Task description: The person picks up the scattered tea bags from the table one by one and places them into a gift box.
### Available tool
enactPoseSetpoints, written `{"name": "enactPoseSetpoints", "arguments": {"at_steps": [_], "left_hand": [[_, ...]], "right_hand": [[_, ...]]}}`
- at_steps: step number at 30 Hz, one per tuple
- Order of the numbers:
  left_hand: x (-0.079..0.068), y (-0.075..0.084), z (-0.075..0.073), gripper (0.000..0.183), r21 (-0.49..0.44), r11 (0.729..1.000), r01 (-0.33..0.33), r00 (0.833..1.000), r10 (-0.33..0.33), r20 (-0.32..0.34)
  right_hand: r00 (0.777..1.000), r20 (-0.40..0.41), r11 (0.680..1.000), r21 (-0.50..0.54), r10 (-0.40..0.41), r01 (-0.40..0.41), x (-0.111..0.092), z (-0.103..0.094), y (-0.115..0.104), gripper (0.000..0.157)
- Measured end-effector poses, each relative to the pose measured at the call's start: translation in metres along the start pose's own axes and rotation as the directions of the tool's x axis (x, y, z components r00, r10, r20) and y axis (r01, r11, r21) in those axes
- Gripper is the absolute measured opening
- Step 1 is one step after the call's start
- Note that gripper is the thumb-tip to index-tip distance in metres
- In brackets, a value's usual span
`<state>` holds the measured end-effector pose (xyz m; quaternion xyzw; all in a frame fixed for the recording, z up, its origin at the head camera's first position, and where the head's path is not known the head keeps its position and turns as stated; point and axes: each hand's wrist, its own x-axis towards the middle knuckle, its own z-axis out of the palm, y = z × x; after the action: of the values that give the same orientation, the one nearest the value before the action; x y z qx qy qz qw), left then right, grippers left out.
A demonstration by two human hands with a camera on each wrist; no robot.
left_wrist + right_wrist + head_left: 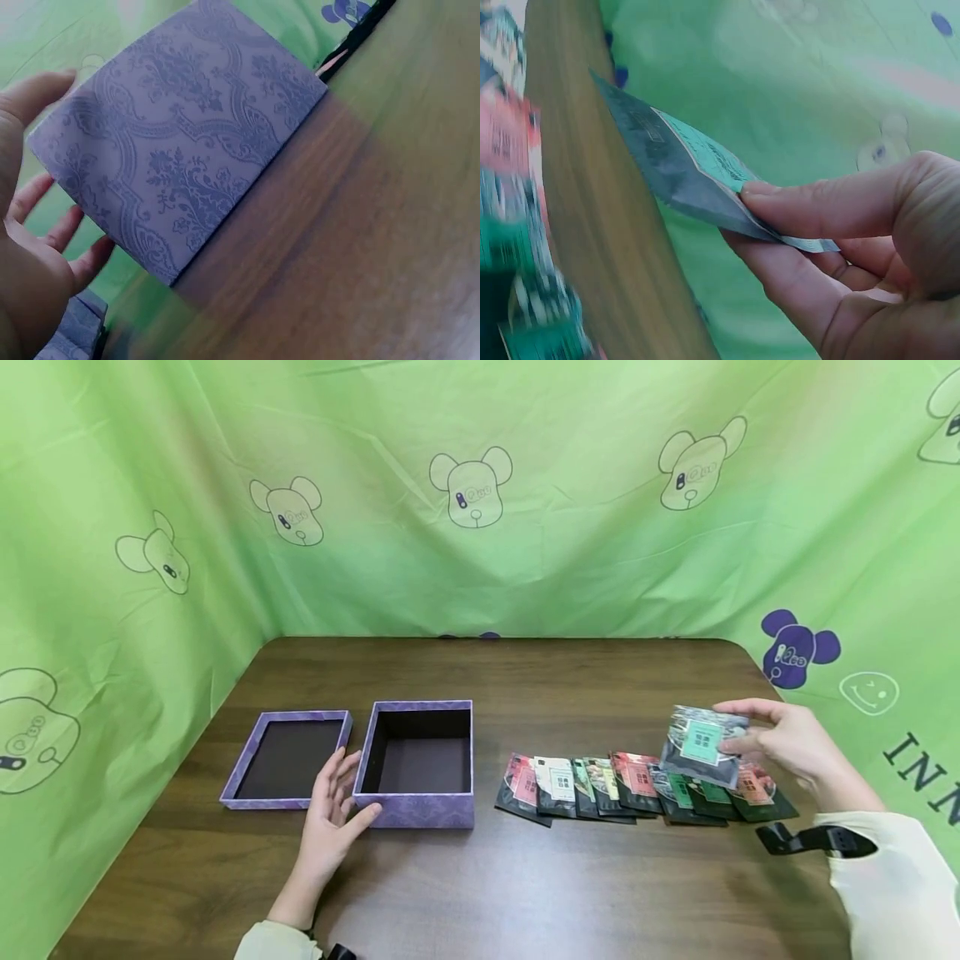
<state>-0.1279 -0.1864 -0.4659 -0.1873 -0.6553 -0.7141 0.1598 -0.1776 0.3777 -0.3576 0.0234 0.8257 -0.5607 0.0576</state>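
Observation:
My left hand [330, 810] is at the near left corner of an open purple box [427, 811] with a dark interior. Its thumb touches the corner, and its loosely spread fingers lie along the left side. Floral patterning covers the box wall [180, 135] in the left wrist view. On the right, my right hand [787, 747] pinches a grey sachet [693, 764] with a mint-green label between thumb and fingers. It is raised over the right end of a row of overlapping sachets [558, 785]. In the right wrist view the held sachet [667, 161] appears nearly edge-on.
Left of the box lies its shallow purple lid [288, 760], inside facing up. All of this is on a brown wooden table [525, 893]. A green curtain [570, 577] with bear-head drawings hangs behind the table and along both sides.

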Motion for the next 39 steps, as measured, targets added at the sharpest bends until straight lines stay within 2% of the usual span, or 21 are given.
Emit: {"name": "enactPoseSetpoints", "arguments": {"at_steps": [5, 9, 14, 17, 22, 28, 35, 39], "left_hand": [[0.000, 0.002, -0.001, 0.079, -0.087, 0.996, -0.034, 0.999, 0.037, 0.034], [-0.002, 0.002, -0.001, 0.076, -0.071, 0.997, -0.013, 0.999, 0.016, 0.036], [-0.002, 0.003, 0.000, 0.072, -0.068, 0.998, 0.002, 1.000, -0.001, 0.017], [-0.002, 0.003, 0.000, 0.070, -0.068, 0.998, 0.000, 1.000, 0.001, 0.013], [-0.001, 0.002, 0.000, 0.070, -0.068, 0.998, -0.005, 1.000, 0.006, 0.017], [0.000, 0.000, 0.000, 0.069, -0.074, 0.997, 0.000, 1.000, 0.002, 0.018], [0.000, 0.000, -0.001, 0.069, -0.079, 0.997, 0.011, 1.000, -0.010, 0.021], [0.000, -0.001, -0.001, 0.069, -0.081, 0.997, 0.008, 1.000, -0.006, 0.023]], "right_hand": [[0.999, 0.034, 0.998, 0.055, -0.023, 0.021, 0.006, 0.025, -0.015, 0.051], [0.998, 0.063, 0.995, 0.099, -0.029, 0.022, 0.011, 0.043, -0.025, 0.050], [0.996, 0.081, 0.994, 0.105, -0.038, 0.030, 0.019, 0.063, -0.039, 0.048], [0.994, 0.083, 0.994, 0.097, -0.067, 0.059, 0.023, 0.075, -0.047, 0.049], [0.987, 0.103, 0.989, 0.100, -0.123, 0.113, 0.027, 0.092, -0.059, 0.060], [0.978, 0.121, 0.979, 0.131, -0.172, 0.156, 0.031, 0.113, -0.073, 0.061], [0.969, 0.156, 0.967, 0.199, -0.193, 0.160, 0.040, 0.140, -0.083, 0.062], [0.965, 0.175, 0.968, 0.194, -0.196, 0.162, 0.047, 0.157, -0.088, 0.062]]}}
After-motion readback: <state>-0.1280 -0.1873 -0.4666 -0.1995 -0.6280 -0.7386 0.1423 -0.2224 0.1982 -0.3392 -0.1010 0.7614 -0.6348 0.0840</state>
